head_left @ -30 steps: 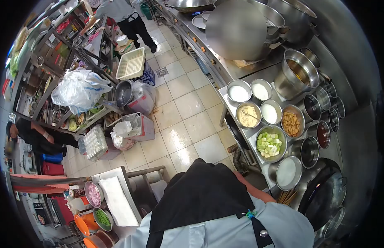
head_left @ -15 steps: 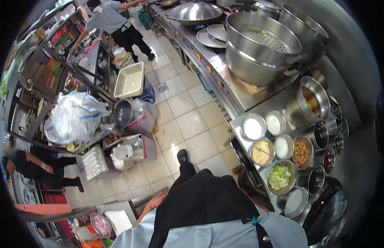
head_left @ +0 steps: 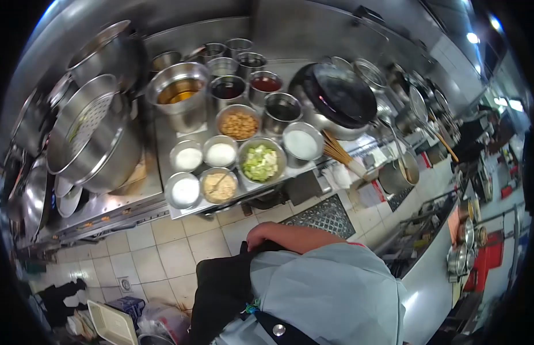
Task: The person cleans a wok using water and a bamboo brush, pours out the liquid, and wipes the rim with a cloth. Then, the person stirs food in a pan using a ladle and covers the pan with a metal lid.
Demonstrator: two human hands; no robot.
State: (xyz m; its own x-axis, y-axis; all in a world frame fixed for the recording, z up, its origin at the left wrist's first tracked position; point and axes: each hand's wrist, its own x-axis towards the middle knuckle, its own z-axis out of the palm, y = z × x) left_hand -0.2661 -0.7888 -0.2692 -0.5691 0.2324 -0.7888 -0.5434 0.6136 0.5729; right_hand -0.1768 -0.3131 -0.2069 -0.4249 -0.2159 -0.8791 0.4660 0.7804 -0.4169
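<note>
My right forearm crosses the front of my grey shirt, and my right hand (head_left: 256,237) is at the upper edge of my black apron (head_left: 221,282). Its fingers are hidden or too blurred to make out. My left hand is out of view. Beyond the right hand, close to the counter's front edge, stand a bowl of chopped green vegetable (head_left: 260,163), a bowl of pale yellow paste (head_left: 220,185) with a spoon in it, and a bowl of white powder (head_left: 183,190). My right hand is apart from all of them.
Behind are a bowl of brown pieces (head_left: 239,125), a pot of amber liquid (head_left: 178,95) and several containers of dark sauce. A black wok (head_left: 336,95) sits to the right, a large steamer pot (head_left: 100,144) to the left. A ladle (head_left: 398,144) leans near a pot (head_left: 398,173).
My view has swung right, from the aisle to the seasoning counter. My left hand has left the view, and my right forearm and hand now show before the apron.
</note>
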